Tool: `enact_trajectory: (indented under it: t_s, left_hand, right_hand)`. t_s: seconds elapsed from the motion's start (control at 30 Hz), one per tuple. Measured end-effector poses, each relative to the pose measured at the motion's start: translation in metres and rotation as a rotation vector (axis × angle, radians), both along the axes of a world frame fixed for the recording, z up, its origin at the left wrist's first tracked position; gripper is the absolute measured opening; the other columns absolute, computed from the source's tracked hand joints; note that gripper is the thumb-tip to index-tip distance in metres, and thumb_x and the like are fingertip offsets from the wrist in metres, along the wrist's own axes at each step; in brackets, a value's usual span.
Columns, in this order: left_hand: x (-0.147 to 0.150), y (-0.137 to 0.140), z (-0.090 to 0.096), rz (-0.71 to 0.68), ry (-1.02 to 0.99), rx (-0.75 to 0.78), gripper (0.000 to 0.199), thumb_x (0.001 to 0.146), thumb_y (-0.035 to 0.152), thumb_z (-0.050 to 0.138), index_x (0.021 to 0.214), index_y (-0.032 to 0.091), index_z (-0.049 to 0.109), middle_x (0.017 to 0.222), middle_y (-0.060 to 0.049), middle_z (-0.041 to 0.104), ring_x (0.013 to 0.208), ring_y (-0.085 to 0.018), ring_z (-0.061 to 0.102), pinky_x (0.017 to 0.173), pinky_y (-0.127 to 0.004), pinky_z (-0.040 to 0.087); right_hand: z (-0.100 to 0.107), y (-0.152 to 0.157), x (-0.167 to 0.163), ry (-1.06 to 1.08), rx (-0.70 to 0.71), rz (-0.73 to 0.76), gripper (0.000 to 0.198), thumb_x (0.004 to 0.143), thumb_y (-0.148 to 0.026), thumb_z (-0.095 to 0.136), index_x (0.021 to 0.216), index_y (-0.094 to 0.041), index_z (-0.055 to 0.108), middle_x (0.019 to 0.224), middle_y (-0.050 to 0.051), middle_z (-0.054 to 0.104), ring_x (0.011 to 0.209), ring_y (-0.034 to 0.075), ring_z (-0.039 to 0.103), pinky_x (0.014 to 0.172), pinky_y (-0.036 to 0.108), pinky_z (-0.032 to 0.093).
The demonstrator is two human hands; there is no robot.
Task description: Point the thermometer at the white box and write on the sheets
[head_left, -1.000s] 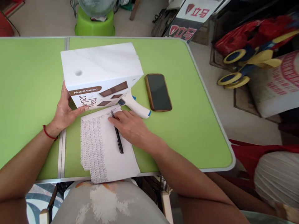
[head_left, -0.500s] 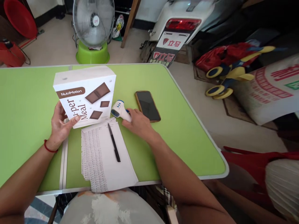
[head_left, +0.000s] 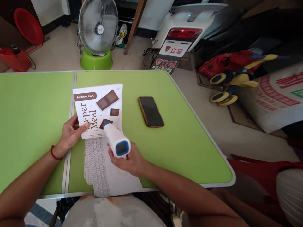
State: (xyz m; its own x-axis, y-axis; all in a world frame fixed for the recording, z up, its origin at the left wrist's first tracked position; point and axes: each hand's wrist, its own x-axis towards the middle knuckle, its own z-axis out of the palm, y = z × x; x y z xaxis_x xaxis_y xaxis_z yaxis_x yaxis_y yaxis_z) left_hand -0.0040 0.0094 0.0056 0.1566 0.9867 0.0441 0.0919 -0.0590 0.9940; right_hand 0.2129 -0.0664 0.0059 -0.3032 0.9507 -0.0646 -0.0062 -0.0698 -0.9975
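Snugly, the right hand's [head_left: 132, 160] fingers curl round a white thermometer [head_left: 115, 138], its blue tip before the NutriMotion box [head_left: 106, 98]; the left hand's [head_left: 71, 134] fingers grip the box's left side, thumb in front. Written sheets [head_left: 96, 167] reach the tabletop's [head_left: 184, 157] near edge; a phone [head_left: 151, 112] lies between box and right edge.

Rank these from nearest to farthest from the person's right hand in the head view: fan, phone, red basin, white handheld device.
From the right hand:
1. White handheld device: in its grip.
2. Phone: ahead and right, on the table.
3. Fan: beyond the table's far edge.
4. Red basin: far left, also beyond the table.
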Motion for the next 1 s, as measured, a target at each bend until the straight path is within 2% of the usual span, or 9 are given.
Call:
enact_trajectory:
  t_s: [0.13,0.43,0.63,0.73,1.0]
  left_hand:
    - [-0.001,0.002,0.0,0.0,0.014,-0.002,0.046,0.075,0.045,0.081,0.111,0.018,0.069,0.113,-0.009,0.073,0.095,-0.026,0.07,0.08,-0.038,0.061]
    - [-0.004,0.004,0.0,-0.006,0.051,-0.004,0.047,0.07,0.045,0.084,0.106,0.018,0.07,0.105,-0.009,0.075,0.087,-0.026,0.071,0.075,-0.038,0.061]
    - [-0.003,0.005,0.0,-0.023,0.035,-0.019,0.048,0.072,0.044,0.084,0.109,0.018,0.07,0.108,-0.009,0.075,0.092,-0.027,0.071,0.08,-0.039,0.061]
    - [-0.003,0.005,0.0,-0.021,0.05,-0.008,0.046,0.072,0.045,0.083,0.106,0.018,0.07,0.106,-0.009,0.075,0.089,-0.027,0.071,0.077,-0.039,0.061]
    - [-0.004,0.006,-0.001,-0.03,0.053,0.001,0.045,0.073,0.045,0.083,0.107,0.018,0.07,0.109,-0.009,0.075,0.092,-0.026,0.071,0.08,-0.039,0.06]
  right_hand:
    - [-0.001,0.003,-0.008,0.112,-0.078,0.039,0.019,0.071,-0.033,0.068,0.076,-0.021,0.053,0.062,-0.003,0.054,0.056,0.012,0.047,0.053,0.028,0.041]
    - [-0.007,0.003,-0.015,0.056,-0.171,-0.106,0.024,0.068,-0.034,0.069,0.079,-0.022,0.052,0.067,-0.003,0.053,0.06,0.012,0.046,0.056,0.029,0.04]
    - [-0.005,0.008,-0.017,0.254,-0.236,0.011,0.02,0.067,-0.031,0.068,0.077,-0.022,0.053,0.061,-0.005,0.053,0.055,0.011,0.046,0.055,0.029,0.038]
    - [-0.004,0.009,-0.018,0.313,-0.257,0.039,0.019,0.066,-0.029,0.068,0.078,-0.022,0.055,0.06,-0.005,0.055,0.052,0.01,0.045,0.055,0.029,0.039]
    - [-0.002,0.009,-0.02,0.272,-0.285,0.033,0.015,0.067,-0.031,0.066,0.07,-0.022,0.055,0.059,-0.002,0.063,0.053,0.011,0.051,0.054,0.029,0.043]
